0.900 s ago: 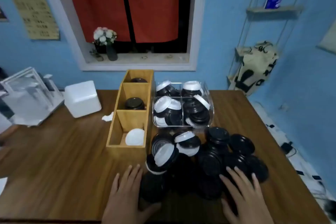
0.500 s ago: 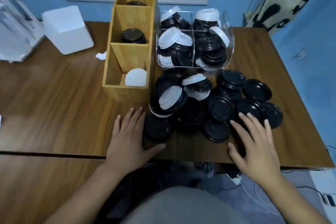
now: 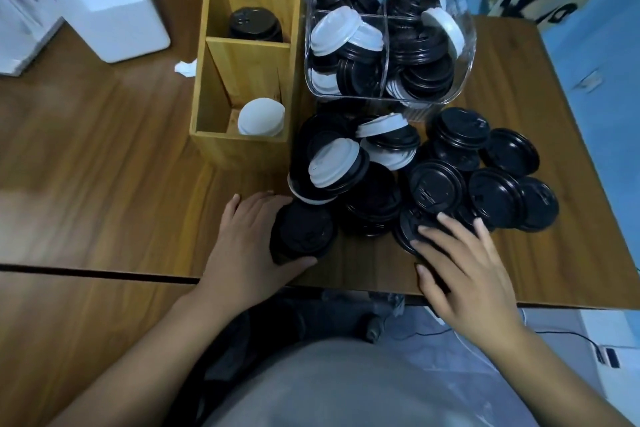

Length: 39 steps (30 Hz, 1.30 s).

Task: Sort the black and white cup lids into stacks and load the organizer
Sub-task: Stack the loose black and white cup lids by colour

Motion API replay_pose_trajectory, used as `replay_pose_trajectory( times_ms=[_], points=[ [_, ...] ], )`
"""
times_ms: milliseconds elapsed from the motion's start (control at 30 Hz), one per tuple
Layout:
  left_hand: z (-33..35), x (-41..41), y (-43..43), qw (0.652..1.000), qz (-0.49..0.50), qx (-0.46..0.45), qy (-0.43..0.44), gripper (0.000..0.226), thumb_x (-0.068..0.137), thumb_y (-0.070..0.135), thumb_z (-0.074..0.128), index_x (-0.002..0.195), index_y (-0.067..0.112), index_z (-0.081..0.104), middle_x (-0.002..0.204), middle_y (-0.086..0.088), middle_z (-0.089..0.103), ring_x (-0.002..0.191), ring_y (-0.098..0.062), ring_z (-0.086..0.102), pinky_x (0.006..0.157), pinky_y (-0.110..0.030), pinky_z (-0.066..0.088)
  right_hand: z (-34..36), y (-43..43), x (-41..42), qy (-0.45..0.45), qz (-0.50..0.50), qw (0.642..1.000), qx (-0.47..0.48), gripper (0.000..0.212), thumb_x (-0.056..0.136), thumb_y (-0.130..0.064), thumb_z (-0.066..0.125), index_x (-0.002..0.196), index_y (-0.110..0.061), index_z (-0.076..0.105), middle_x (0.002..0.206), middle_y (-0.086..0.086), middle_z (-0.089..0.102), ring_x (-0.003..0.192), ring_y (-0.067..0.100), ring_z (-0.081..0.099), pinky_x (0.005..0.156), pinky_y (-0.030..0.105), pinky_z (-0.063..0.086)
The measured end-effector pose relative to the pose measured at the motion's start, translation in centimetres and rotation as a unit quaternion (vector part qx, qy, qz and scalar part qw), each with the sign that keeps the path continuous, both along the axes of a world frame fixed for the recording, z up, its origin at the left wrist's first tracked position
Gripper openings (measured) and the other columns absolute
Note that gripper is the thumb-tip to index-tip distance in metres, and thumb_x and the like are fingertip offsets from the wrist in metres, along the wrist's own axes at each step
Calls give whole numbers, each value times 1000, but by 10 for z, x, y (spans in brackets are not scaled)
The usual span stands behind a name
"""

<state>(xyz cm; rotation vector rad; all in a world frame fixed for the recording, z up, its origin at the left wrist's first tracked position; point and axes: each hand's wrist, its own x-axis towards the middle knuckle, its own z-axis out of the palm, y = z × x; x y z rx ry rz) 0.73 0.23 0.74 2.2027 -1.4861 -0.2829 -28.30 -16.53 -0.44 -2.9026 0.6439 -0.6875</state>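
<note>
Our left hand (image 3: 242, 246) has closed more around the black stack (image 3: 301, 232) near the table edge, while our right hand (image 3: 460, 260) stays flat and open on a black lid (image 3: 412, 229), so stacking can start.

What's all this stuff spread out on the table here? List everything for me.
wooden organizer: one, tan, three compartments, table centre
white lid stack: one, nearest compartment
black lid stack: one, middle compartment
clear bin: one, full of mixed lids, right of organizer
loose lid pile: many, mostly black, few white, before the bin
white box: one, far left
table: brown wood
left hand: cups a black stack
right hand: fingers on a black lid
</note>
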Motion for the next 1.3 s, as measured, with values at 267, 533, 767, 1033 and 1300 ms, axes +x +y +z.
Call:
replay_pose_trajectory(
  times_ms=[267, 533, 767, 1033, 1300],
  points=[
    [10, 19, 10, 995, -96, 6, 20, 95, 73, 64, 76, 152, 27, 38, 157, 17, 31, 150, -10, 23, 125, -47, 15, 0, 22, 7, -32, 40, 996, 67, 28, 89, -15, 71, 117, -9, 75, 122, 4, 69, 123, 28, 60, 112, 57, 39],
    [5, 8, 12, 999, -44, -6, 22, 85, 75, 64, 71, 144, 21, 47, 136, 12, 51, 133, -17, 39, 122, -48, 23, 12, 26, 17, 7, -50, 991, 128, 50, 88, -37, 74, 130, -11, 66, 143, 3, 54, 133, 29, 49, 106, 49, 45],
    [6, 17, 15, 997, -62, -4, 43, 96, 71, 69, 76, 148, 22, 42, 147, 11, 41, 139, -7, 30, 122, -39, 24, 23, 30, 24, 71, -128, 980, 133, 82, 78, -62, 76, 141, -14, 54, 131, 2, 51, 117, 27, 49, 100, 43, 47],
    [2, 17, 15, 995, -89, -6, 39, 89, 76, 62, 67, 151, 26, 37, 141, 15, 47, 141, -14, 32, 125, -33, 8, 27, 24, 8, 59, -75, 962, 256, 88, 76, -26, 86, 150, -24, 38, 153, -10, 38, 144, 13, 31, 117, 44, 33],
    [-1, 10, 9, 999, -47, -6, 13, 95, 71, 75, 66, 144, 17, 48, 138, 4, 53, 133, -23, 43, 121, -44, 26, 28, 22, 9, 43, -138, 966, 213, 83, 77, -55, 76, 143, -13, 48, 140, 1, 49, 133, 19, 41, 112, 25, 30]
  ],
)
